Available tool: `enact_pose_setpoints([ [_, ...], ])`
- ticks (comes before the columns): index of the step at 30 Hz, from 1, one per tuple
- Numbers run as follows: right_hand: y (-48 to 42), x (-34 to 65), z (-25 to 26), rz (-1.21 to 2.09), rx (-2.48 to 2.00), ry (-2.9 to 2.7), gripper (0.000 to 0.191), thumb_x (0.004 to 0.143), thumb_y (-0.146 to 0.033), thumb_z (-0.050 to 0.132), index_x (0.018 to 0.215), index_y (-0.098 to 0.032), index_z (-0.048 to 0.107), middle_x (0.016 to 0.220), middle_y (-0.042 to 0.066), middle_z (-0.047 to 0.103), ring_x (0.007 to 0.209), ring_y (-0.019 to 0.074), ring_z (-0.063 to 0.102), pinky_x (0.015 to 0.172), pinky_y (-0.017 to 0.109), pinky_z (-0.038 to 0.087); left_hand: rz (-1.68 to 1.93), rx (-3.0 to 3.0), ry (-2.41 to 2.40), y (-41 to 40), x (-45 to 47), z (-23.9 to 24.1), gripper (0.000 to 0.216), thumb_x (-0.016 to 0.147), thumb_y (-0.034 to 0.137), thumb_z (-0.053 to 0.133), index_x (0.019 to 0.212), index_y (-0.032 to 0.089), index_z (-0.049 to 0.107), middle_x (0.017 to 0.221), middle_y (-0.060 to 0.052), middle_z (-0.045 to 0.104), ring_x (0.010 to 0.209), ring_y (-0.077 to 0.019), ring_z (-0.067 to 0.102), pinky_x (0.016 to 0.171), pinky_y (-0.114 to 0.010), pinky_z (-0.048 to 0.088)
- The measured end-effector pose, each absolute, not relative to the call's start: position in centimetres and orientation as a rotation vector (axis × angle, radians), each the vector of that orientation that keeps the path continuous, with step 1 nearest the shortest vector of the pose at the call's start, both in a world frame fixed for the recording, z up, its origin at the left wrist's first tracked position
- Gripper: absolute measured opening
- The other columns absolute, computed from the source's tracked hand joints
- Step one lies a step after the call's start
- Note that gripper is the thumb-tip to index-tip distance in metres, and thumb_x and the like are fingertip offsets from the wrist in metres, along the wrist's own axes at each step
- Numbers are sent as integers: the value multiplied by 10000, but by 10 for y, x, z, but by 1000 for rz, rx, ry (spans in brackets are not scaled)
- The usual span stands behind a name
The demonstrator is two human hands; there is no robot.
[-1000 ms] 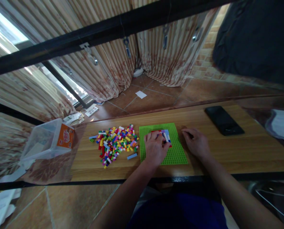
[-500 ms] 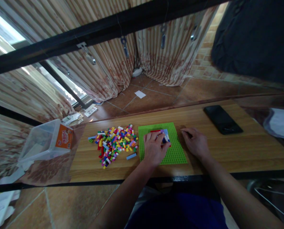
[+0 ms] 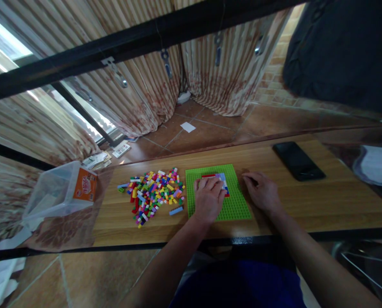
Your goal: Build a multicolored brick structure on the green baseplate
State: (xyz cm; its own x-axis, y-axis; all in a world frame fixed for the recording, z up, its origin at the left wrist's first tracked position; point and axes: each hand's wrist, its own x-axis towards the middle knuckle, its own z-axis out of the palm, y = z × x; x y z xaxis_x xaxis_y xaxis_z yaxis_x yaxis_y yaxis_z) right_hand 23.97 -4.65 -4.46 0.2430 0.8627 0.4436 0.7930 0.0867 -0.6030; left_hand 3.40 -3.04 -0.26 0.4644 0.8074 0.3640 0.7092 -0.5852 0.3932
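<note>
My left hand (image 3: 208, 199) lies over the green studded baseplate (image 3: 236, 208). Its bent fingers are close together on a small patch of toy bricks (image 3: 223, 179) in red, white, blue and light blue. They cover the left part of that patch, and whatever may be under the fingertips is hidden. To the right of the plate, my right hand (image 3: 263, 191) rests on the wooden table. Its fingers are curled with thumb and forefinger tips together; I cannot make out anything between them.
Loose coloured bricks (image 3: 157, 188) are heaped left of the plate, with a long light-blue brick (image 3: 176, 211) near its edge. A black phone (image 3: 298, 160) lies on the right of the table (image 3: 332, 205). A clear plastic box (image 3: 54, 188) stands past the table's left end.
The left thumb has drawn in under the fingers, and that hand has shifted slightly, showing more of the patch's right side. The right hand stays where it was.
</note>
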Motion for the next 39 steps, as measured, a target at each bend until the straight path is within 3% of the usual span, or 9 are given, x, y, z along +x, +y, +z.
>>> enact_pose_setpoints([
  [19, -46, 242, -52, 69, -1692, -1600, 240, 908, -345, 492, 904, -212, 692, 891, 74, 696, 810, 219, 643, 746, 373, 519, 744, 2600, 1326, -34, 37, -4, 182, 917, 282, 580, 1078, 268, 665, 1161, -27, 705, 1102, -252, 566, 1070, -543, 310],
  [26, -44, 243, -54, 29, -1698, -1607, 255, 906, -346, 484, 875, -209, 695, 877, 77, 697, 797, 219, 644, 724, 370, 517, 659, 2653, 1375, -59, 31, -4, 463, 883, 360, 610, 1318, 230, 517, 1403, -98, 533, 1258, -305, 467, 1067, -608, 331],
  [33, -46, 243, -53, 28, -1715, -1583, 252, 898, -353, 494, 876, -206, 698, 895, 83, 699, 796, 224, 649, 730, 375, 518, 662, 2585, 1399, -92, -8, -5, 398, 889, 279, 554, 1282, 214, 547, 1389, -94, 554, 1247, -285, 486, 1097, -563, 317],
  [39, -47, 244, -50, 39, -1722, -1611, 243, 893, -347, 494, 881, -202, 688, 894, 84, 691, 796, 228, 643, 725, 373, 510, 834, 2498, 1535, -93, -59, -5, 325, 894, 205, 517, 1210, 201, 594, 1307, -106, 605, 1230, -269, 508, 1064, -486, 387],
])
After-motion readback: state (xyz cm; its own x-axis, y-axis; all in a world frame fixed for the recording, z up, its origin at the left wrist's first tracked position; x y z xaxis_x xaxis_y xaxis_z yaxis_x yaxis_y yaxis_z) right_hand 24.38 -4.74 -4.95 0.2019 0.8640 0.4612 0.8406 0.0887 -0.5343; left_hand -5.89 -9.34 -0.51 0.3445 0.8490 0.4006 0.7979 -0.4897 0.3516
